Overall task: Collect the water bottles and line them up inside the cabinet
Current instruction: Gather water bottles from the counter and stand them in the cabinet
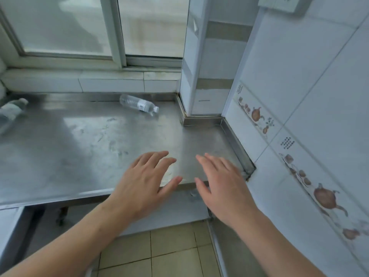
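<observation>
Now both hands' fingers spread, empty, above the counter; water bottle well apart.

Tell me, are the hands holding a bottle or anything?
No, nothing. The left hand and right hand are both open and empty above the steel counter. The water bottle lies untouched near the back.

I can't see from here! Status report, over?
Left hand and right hand open, empty. One bottle lying on the counter, another blurred bottle far left. Nothing in the way.
</observation>
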